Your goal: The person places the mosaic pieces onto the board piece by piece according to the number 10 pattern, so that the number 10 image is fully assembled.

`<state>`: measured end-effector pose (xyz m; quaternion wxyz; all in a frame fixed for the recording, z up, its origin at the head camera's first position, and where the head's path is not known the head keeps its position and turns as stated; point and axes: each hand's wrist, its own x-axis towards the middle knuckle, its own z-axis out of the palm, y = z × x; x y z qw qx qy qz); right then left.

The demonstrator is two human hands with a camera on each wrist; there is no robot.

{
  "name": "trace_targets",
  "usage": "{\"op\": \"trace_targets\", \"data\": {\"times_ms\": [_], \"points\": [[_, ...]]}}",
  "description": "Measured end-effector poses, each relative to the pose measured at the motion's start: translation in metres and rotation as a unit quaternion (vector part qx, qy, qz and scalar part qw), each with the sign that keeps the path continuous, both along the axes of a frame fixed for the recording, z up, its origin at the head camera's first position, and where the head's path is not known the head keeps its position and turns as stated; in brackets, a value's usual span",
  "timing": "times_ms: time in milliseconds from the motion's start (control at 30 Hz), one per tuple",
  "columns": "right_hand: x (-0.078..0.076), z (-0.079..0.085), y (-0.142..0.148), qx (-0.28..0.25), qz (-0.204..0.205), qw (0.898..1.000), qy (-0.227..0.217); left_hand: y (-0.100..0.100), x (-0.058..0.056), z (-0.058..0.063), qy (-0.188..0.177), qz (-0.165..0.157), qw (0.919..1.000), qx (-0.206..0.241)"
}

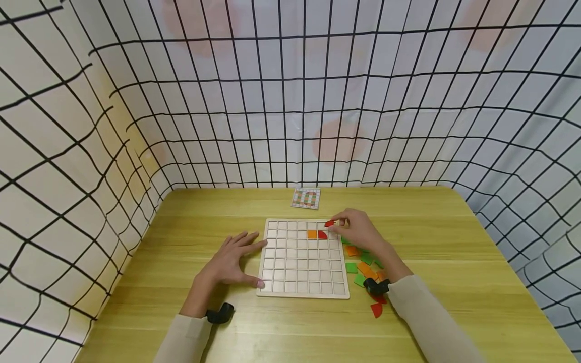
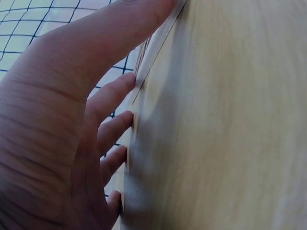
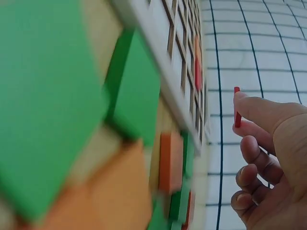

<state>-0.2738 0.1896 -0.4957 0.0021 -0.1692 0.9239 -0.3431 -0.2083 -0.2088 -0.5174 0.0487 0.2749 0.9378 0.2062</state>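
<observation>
Up over the board's far right corner, we had the right hand [image 1: 363, 229] in action, thumb and forefinger pinching a thin red piece [image 1: 329, 223]! From the right wrist we caught that piece almost edge-on, raised clear of the board [image 1: 290, 272], with the other 3 fingers curled loosely beside the grip.

Across to the left, and what a steady partner we had there: the left hand [image 1: 233, 259] lay spread, fingers extended, gripping nothing. Its thumb touched the board at the near left corner, its forefinger met the left edge farther up, and the other fingers fanned out over the table [image 1: 181, 252].

On the board itself we counted 2 tiles down, side by side in the 2nd row from the far edge, toward the far right corner: an orange square [image 1: 311, 234] on the left, a red quarter [image 1: 322, 235] on the right.

Off the right edge, what a scatter we saw! Green, orange and red tiles [image 1: 365, 269] lay jumbled along it, some hidden under the right forearm, and a loose red tile [image 1: 376, 309] sat out beyond the near right corner. Near the table's far edge, we spotted a small patterned card [image 1: 305, 198] lying beyond the board.
</observation>
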Motion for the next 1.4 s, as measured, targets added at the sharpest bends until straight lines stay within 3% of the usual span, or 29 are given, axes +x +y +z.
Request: {"op": "trace_targets", "data": {"times_ms": [200, 567, 967, 1400], "points": [[0.000, 0.000, -0.026, -0.022, 0.014, 1.000, -0.012, -0.001, 0.000, -0.002, -0.002, 0.001, 1.0000, -0.004], [0.002, -0.008, -0.058, -0.001, 0.013, 1.000, -0.028, 0.000, 0.000, 0.002, 0.001, 0.001, 1.0000, -0.005], [0.003, -0.016, -0.066, 0.005, 0.027, 0.998, -0.048, 0.001, 0.001, 0.003, -0.003, 0.003, 1.0000, -0.004], [0.001, -0.023, -0.067, 0.001, 0.030, 0.999, -0.034, 0.000, 0.000, 0.001, -0.005, 0.004, 1.0000, -0.003]]}}
